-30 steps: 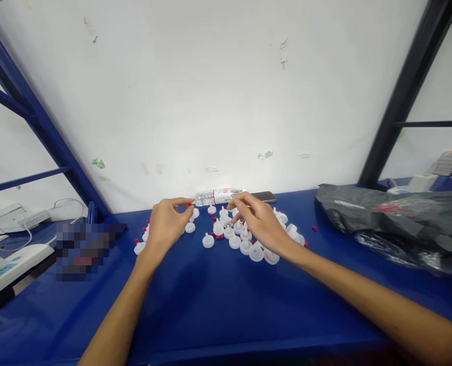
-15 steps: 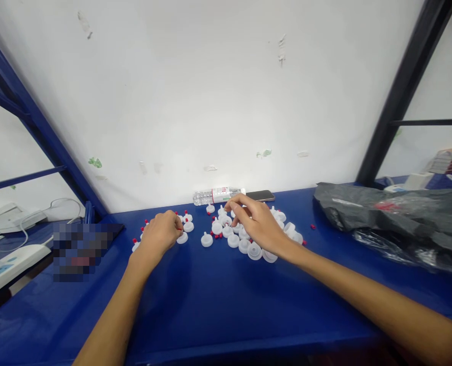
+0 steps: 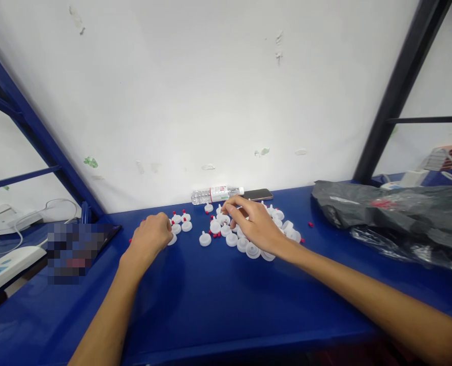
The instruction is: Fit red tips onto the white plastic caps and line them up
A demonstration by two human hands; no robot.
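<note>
Several small white plastic caps (image 3: 205, 239) and tiny red plugs (image 3: 216, 234) lie scattered on the blue table (image 3: 218, 300). My left hand (image 3: 151, 235) rests curled on the table at the left side of the pile, fingers closed beside a white cap with a red plug (image 3: 186, 225); what it holds is hidden. My right hand (image 3: 254, 223) hovers over the middle of the pile, its fingers pinched together over the white caps.
A clear water bottle (image 3: 215, 194) lies against the white wall, with a dark phone (image 3: 259, 194) beside it. A crumpled black plastic bag (image 3: 389, 213) covers the table's right side. A blurred dark object (image 3: 77, 244) sits at the left, and white devices with cables (image 3: 8, 239) beyond it.
My left hand has dropped from a raised pinch down and left onto the table, fingers curled. My right hand has shifted slightly left over the caps.
</note>
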